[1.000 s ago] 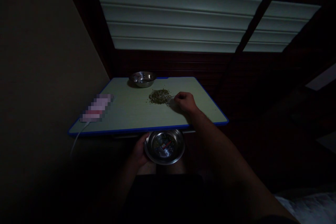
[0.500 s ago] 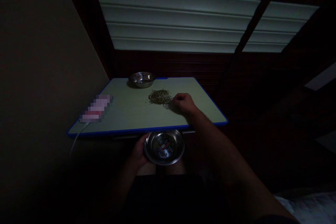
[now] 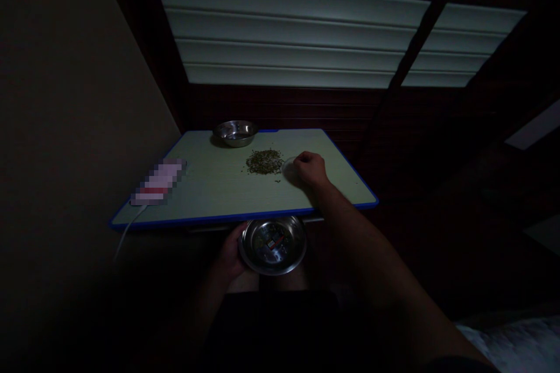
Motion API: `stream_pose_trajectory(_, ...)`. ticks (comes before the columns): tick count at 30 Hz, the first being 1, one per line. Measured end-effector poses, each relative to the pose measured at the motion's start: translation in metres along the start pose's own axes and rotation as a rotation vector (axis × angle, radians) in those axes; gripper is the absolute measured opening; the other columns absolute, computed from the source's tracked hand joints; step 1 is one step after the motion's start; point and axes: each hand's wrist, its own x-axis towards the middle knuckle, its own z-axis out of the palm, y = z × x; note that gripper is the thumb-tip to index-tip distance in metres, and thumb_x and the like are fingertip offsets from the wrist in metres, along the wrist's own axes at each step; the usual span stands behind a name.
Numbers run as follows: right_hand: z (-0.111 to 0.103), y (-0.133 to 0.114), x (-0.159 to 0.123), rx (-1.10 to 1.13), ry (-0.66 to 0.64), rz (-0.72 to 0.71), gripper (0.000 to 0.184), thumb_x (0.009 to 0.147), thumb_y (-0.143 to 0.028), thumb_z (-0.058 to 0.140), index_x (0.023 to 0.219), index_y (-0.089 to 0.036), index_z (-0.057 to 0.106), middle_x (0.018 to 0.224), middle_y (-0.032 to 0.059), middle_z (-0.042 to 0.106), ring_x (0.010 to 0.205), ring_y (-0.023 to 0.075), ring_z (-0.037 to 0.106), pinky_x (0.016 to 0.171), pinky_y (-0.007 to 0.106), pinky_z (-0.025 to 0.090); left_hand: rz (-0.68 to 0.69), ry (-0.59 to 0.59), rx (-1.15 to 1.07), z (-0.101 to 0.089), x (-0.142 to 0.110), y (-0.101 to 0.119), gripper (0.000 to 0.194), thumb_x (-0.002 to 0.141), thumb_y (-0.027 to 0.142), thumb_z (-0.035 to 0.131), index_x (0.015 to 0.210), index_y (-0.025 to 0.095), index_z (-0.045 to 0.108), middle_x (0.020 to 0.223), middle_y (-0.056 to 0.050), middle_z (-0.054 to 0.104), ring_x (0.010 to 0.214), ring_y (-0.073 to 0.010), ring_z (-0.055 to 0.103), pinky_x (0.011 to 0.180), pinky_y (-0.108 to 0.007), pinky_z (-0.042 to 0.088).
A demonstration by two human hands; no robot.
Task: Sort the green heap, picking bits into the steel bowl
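"Green bits [image 3: 263, 162] in one pile! Where are they?"

"Just left of the fingertips of the right hand [image 3: 310, 168], on the table [image 3: 210, 186]. A few strays lie nearer the body than those fingers."

"What are the fingers doing?"

"They look pinched together on a clear scoop [image 3: 287, 167]. It's so dim that I can't tell its whole shape. Its edge is right by the pile, so I think this is the scooping part."

"What would a good next move need?"

"A low, slow push, I guess, so the bits don't roll away."

"And the left hand [image 3: 231, 252]?"

"Its fingers are clamped on the side of a metal bowl [image 3: 273, 246], nearer the body than the right fingers. I can't tell well what's inside."

"Let's count!"

"Two hands. Two bowls: the held one, and a far bowl [image 3: 236, 134] past the right fingers and to their left. One scoop, one pile, one table. One blurry pink thing [image 3: 160, 180] well left of those fingers, with one white cord [image 3: 125, 227]. The bits are too many to count."
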Motion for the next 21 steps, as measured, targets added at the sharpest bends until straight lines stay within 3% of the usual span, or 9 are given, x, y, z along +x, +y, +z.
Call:
stream_pose_trajectory(7, 0.0000, 0.0014, -0.0001, -0.020, -0.044, -0.020, 0.018, 0.065, -0.025, 0.053, 0.067, -0.016, 0.068, 0.064, 0.0004, 0.064, 0.066, 0.0152, 0.057, 0.066, 0.026, 0.043, 0.003, -0.017, 0.024, -0.0013, 0.0009, 0.0002, 0.017, 0.085, 0.022, 0.058, 0.080, 0.013, 0.071, 0.071, -0.005, 0.076, 0.066, -0.0192, 0.071, 0.071, -0.032, 0.056)
stream_pose_trajectory(15, 0.0001, 0.0009, -0.0006, -0.045, -0.027, -0.020, 0.018, 0.067, -0.025, 0.053, 0.069, -0.017, 0.069, 0.066, 0.0014, 0.066, 0.068, 0.0153, 0.057, 0.067, 0.026, 0.044, -0.003, -0.024, 0.013, -0.0024, 0.0021, -0.0003, 0.017, 0.084, 0.023, 0.058, 0.087, 0.013, 0.072, 0.073, -0.006, 0.076, 0.071, -0.0215, 0.072, 0.076, -0.035, 0.056)
stream_pose_trajectory(21, -0.0009, -0.0009, -0.0009, -0.041, -0.033, -0.011, 0.017, 0.068, -0.024, 0.054, 0.069, -0.017, 0.069, 0.067, 0.0018, 0.066, 0.067, 0.0156, 0.058, 0.067, 0.027, 0.043, 0.006, -0.015, 0.027, 0.0028, -0.0019, 0.0006, 0.020, 0.086, 0.021, 0.056, 0.078, 0.013, 0.071, 0.069, -0.006, 0.075, 0.064, -0.0187, 0.070, 0.071, -0.032, 0.056)
